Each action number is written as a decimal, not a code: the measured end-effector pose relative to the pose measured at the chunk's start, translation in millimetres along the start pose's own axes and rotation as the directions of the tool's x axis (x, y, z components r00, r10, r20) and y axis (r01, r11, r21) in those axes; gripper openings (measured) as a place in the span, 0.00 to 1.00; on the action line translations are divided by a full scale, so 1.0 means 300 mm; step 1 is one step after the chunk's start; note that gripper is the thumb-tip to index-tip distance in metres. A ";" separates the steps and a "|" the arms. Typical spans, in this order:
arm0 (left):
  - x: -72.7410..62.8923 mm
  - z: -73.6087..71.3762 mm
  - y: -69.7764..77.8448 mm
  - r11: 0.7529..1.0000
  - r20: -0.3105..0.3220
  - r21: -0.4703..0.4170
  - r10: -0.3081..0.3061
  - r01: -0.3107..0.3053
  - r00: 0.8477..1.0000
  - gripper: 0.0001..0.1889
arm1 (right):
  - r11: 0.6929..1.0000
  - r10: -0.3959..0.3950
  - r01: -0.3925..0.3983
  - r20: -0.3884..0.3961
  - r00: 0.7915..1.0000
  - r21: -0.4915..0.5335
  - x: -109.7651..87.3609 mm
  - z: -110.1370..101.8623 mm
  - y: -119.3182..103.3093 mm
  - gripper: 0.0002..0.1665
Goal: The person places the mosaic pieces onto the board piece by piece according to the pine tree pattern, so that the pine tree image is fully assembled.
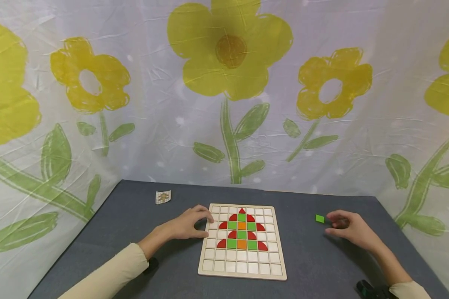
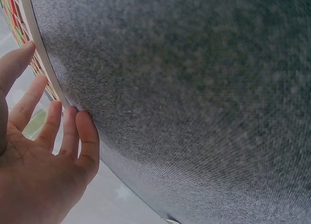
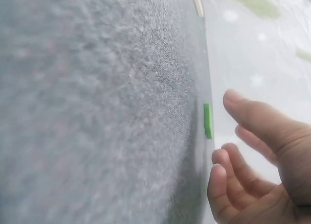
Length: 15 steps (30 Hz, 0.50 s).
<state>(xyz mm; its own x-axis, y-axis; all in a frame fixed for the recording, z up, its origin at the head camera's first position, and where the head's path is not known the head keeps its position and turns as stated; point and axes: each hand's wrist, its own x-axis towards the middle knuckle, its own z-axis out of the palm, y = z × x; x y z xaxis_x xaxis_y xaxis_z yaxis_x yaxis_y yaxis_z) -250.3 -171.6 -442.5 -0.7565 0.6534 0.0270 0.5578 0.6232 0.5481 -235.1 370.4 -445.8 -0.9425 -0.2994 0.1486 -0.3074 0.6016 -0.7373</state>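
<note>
A wooden grid board (image 1: 242, 275) lies on the dark table, with red, green and orange pieces set in its cells in a tree-like pattern. At the board's left edge rests my left hand (image 1: 190, 223), its thumb and fingertips touching the frame; the left wrist view shows its fingers (image 2: 52, 124) spread and gently bent along the rim. Off to the right, a green square tile (image 1: 319, 218) lies on the table. My right hand (image 1: 353, 228) is just right of that tile, fingers loosely bent, thumb apart from them. In the right wrist view a small gap separates the fingers from the tile (image 3: 208, 121).
A small patterned card (image 1: 163, 197) lies at the back left of the table (image 1: 134, 207). Behind the table hangs a pale cloth (image 1: 153, 124) printed with yellow flowers. A black wrist strap (image 1: 366, 288) shows near the right sleeve.
</note>
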 end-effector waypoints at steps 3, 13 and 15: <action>0.000 -0.002 0.004 1.000 0.002 -0.007 -0.001 0.001 1.000 0.17 | 0.999 0.034 -0.035 0.017 0.999 0.007 0.015 0.003 0.006 0.30; 0.004 0.002 -0.008 1.000 0.000 0.015 0.018 -0.018 1.000 0.17 | 0.999 0.045 -0.045 0.011 0.999 -0.007 0.060 0.028 0.012 0.33; 0.004 0.004 -0.011 1.000 -0.001 0.016 0.021 -0.021 1.000 0.17 | 0.999 0.039 -0.038 0.009 0.999 -0.024 0.067 0.033 0.013 0.33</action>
<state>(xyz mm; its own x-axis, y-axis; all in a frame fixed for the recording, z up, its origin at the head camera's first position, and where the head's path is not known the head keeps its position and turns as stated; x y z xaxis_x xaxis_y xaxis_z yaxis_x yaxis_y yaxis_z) -252.6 -172.5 -445.1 -0.7449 0.6660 0.0390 0.5790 0.6163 0.5338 -253.8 359.5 -452.3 -0.9524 -0.2826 0.1142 -0.2741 0.6299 -0.7267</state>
